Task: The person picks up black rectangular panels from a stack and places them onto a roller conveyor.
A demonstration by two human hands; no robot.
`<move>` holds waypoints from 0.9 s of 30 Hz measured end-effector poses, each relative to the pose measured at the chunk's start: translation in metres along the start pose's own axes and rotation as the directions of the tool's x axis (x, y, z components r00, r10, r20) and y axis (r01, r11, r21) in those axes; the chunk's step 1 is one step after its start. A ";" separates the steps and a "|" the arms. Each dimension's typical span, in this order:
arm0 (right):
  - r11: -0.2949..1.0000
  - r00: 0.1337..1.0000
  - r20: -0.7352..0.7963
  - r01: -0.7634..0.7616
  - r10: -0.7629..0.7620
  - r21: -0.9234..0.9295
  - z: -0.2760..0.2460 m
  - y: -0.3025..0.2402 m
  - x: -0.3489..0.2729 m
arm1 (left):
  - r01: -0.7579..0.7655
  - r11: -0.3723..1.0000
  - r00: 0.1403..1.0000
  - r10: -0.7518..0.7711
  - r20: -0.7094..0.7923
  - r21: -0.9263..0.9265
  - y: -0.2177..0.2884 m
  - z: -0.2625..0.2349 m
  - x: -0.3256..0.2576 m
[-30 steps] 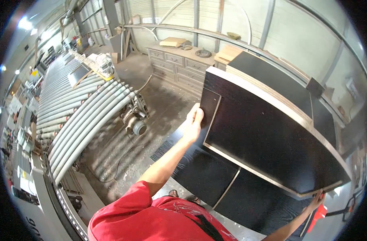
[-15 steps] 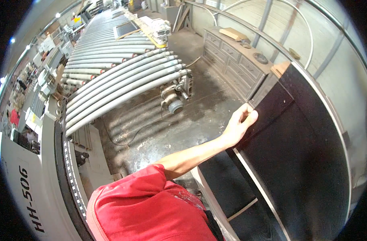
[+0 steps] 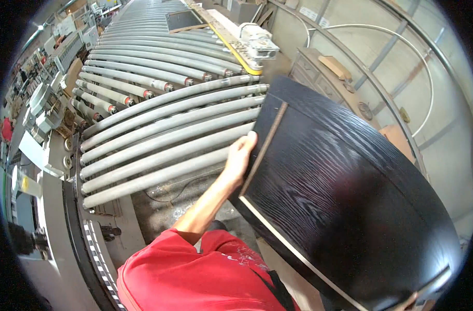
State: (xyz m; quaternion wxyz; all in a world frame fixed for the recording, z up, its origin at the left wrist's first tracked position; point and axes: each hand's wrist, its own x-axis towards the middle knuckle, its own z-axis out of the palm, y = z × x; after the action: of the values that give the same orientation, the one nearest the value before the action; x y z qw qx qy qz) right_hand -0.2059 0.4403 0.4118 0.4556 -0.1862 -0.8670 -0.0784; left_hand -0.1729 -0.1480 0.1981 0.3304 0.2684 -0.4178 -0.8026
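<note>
My left hand (image 3: 239, 158), at the end of a bare forearm below a red sleeve, is closed on the left edge of a large black wood-grain panel (image 3: 319, 192). The thumb lies along the edge, and the other fingers are hidden behind it. The panel is tilted and glossy, with narrow brown and pale strips along its borders. At the lower right, a small part of my right hand (image 3: 408, 302) shows at the panel's near end. It seems to grip that end, though most of the hand is out of view.
A roller conveyor (image 3: 169, 140) spans the left and stretches away, with a small dark framed panel (image 3: 185, 20) on it. A yellow-edged rail (image 3: 231, 46) runs along its right side. A grey drawer cabinet (image 3: 319, 78) stands by the wall. A pale machine housing (image 3: 50, 233) is near left.
My left hand has moved left with the black panel, which has swung toward the conveyor and tilted so its grain catches the light. The view has turned too.
</note>
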 end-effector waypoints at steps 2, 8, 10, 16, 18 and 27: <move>0.972 0.999 0.041 -0.012 0.003 0.234 0.001 -0.078 -0.011 | 0.008 0.998 1.000 -0.008 -0.008 0.055 0.023 -0.056 0.034; 0.974 0.826 0.519 0.159 -0.220 0.160 0.080 -0.263 -0.081 | 0.192 0.860 0.930 -0.005 -0.368 0.472 0.065 -0.228 0.113; 0.977 0.693 0.689 0.134 -0.213 0.167 0.096 -0.327 -0.126 | 0.299 0.739 0.886 0.019 -0.463 0.604 0.070 -0.291 0.132; 0.973 0.347 0.909 0.099 -0.232 0.210 0.176 -0.385 -0.282 | 0.528 0.365 0.795 0.107 -0.597 0.767 0.138 -0.303 0.157; 0.975 0.344 0.914 0.036 -0.217 0.218 0.184 -0.376 -0.325 | 0.557 0.287 0.795 0.088 -0.600 0.779 0.144 -0.298 0.177; 0.998 0.207 0.978 -0.064 0.010 0.003 0.172 -0.356 -0.378 | 0.343 0.116 0.930 0.100 -0.354 0.932 0.118 -0.265 0.291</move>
State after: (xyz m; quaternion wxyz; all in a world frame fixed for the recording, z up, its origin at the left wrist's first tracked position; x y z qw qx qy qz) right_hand -0.2823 0.0708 0.0157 -0.1861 -0.2049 -0.9571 0.0858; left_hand -0.1354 -0.5491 0.1187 0.0667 0.5828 -0.7557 -0.2912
